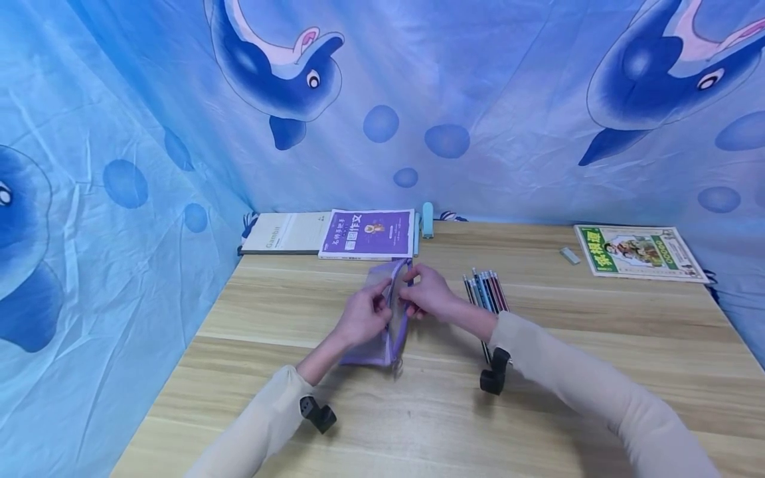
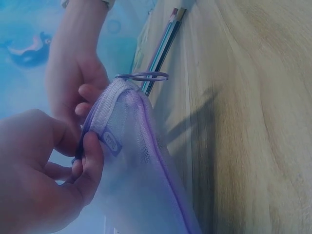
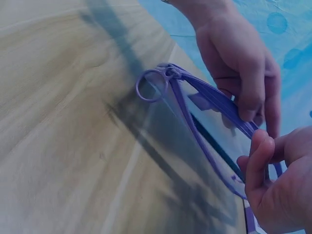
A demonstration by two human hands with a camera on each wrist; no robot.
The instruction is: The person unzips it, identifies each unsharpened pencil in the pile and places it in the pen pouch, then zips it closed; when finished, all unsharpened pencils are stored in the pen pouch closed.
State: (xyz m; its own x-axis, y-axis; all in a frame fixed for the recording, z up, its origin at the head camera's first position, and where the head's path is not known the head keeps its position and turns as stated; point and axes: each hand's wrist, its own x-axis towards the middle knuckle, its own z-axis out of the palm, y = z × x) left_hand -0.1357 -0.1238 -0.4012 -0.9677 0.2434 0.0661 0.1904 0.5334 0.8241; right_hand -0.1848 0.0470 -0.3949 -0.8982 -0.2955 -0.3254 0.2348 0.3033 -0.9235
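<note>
A purple, see-through mesh zipper pouch [image 1: 366,350] stands between both hands, its zipped mouth parted into a long slit. My left hand [image 1: 363,316] pinches the left edge of the mouth between thumb and fingers; the left wrist view shows this grip beside a small purple label [image 2: 112,141]. Opposite it, my right hand [image 1: 431,292] pinches the other edge, fingertips curled over the zipper band [image 3: 222,105]. A purple ring [image 3: 151,86] hangs at the near end of the zipper. Just right of the right hand lies a bunch of pencils [image 1: 487,291], partly hidden behind the forearm.
Behind the pouch lie a purple book [image 1: 369,234], a pale Gambit pad [image 1: 285,232] and a light blue stapler-like object [image 1: 427,220]. At the back right are a green-and-yellow book [image 1: 642,252] and a small eraser [image 1: 570,255]. A dolphin-printed curtain [image 1: 508,86] borders the table.
</note>
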